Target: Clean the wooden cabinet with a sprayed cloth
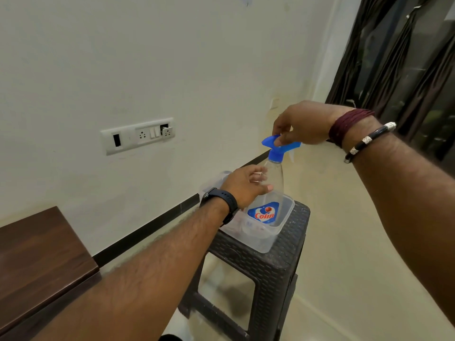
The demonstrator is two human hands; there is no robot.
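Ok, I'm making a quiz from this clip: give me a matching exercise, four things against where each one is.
Things:
1. right hand
2. left hand
3. spray bottle
4. clear plastic box

Places:
a. standing in the box
b. on the dark woven stool
c. pinching the blue spray head
d. beside the bottle's clear neck

Pairs: 1-c, 2-d, 3-a, 4-b
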